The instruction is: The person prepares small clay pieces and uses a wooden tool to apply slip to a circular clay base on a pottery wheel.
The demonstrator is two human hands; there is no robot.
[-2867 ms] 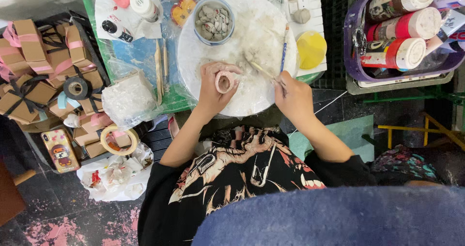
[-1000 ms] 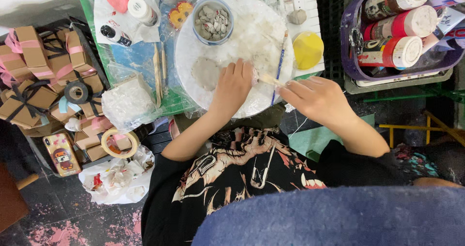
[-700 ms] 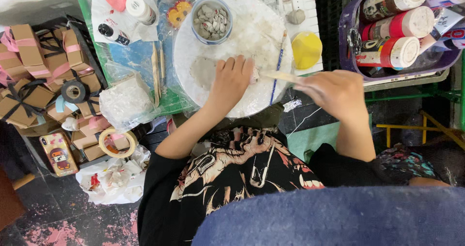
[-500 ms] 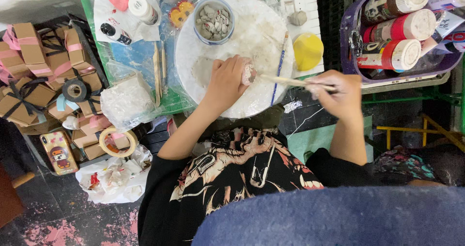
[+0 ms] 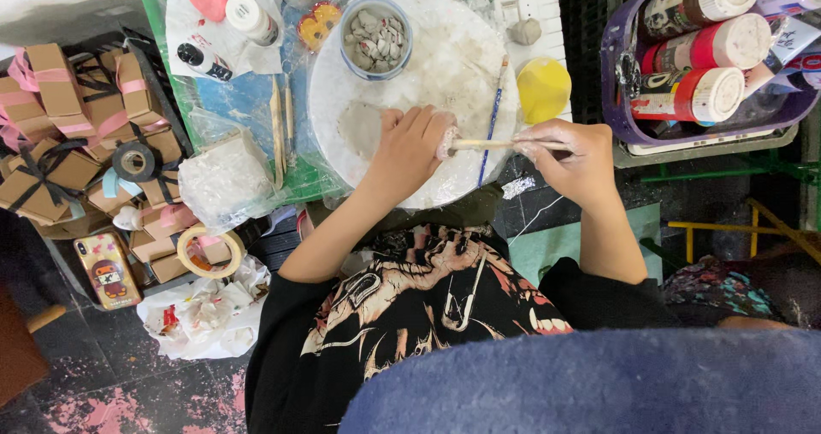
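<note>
Holding a small lump of clay (image 5: 445, 143) in its fingertips, the left hand (image 5: 410, 147) keeps it just above the round white board (image 5: 445, 49), near the board's lower edge. The right hand (image 5: 575, 156) has a clenched grip on a thin wooden stick (image 5: 505, 144) that lies flat and points left, its tip touching the clay. To do this step well, I think the left hand should pinch softly so the clay does not squash, and turn it a little at a time. The stick should press gently, with small pokes and no hard push. A flat grey patch of clay (image 5: 357, 128) sits on the board just beside the left hand, so that hand should stay off it. A bowl of grey clay bits (image 5: 375, 25) stands at the top of the board. A thin blue paintbrush (image 5: 493, 118) lies between the two hands, and a yellow lid (image 5: 544, 89) rests near the right hand on the tabletop (image 5: 244, 100). Keeping the elbows in will help avoid bumping them.
</note>
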